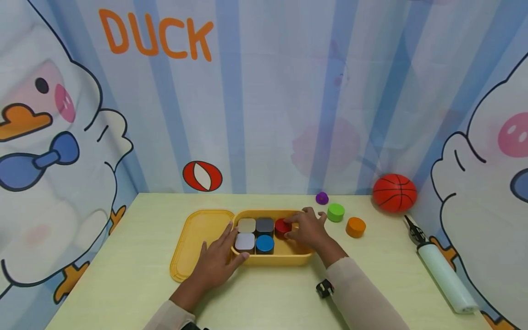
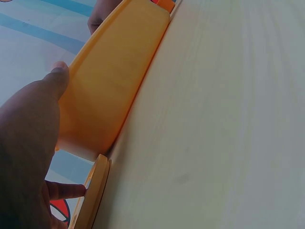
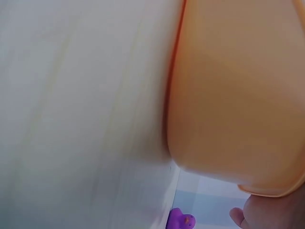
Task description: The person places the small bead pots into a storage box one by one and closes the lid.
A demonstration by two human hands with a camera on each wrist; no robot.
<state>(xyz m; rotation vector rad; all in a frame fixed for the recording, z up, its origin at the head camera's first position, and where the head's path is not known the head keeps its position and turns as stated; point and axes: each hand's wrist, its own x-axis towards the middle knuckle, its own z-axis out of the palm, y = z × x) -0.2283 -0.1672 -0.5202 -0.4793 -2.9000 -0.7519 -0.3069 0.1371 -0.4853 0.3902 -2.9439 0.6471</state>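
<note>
So the left hand [image 1: 214,263] is spread out with its fingers pretty straight, braced around the 9 o'clock end of a yellow box [image 1: 274,261], thumb up against the front wall. One finger reaches over the matching lid [image 1: 187,240]; can't tell if it's actually touching. The right hand [image 1: 308,229] is bent at the knuckles and pinches a red round block [image 1: 282,227], which sits inside the box, toward 2 o'clock from its middle.

The box looks like smooth plastic, an oblong with rounded corners and a rim. The lid lies flat at 9 o'clock from it. Also in the box: a cream rounded-square block [image 1: 246,225] at 10, a dark grey one [image 1: 265,225] at 11, a white one [image 1: 244,241] nearer 8 and a blue round one [image 1: 265,244] at 7.

Out past the box, a purple toy duck [image 1: 322,198] and a green disc-shaped block [image 1: 336,212] sit around 2 o'clock, and an orange disc-shaped block [image 1: 355,227] near 3. Pale worktop [image 1: 264,302], faint grain. Blue-striped cloth backdrop [image 1: 272,91] at 12, softly creased.
</note>
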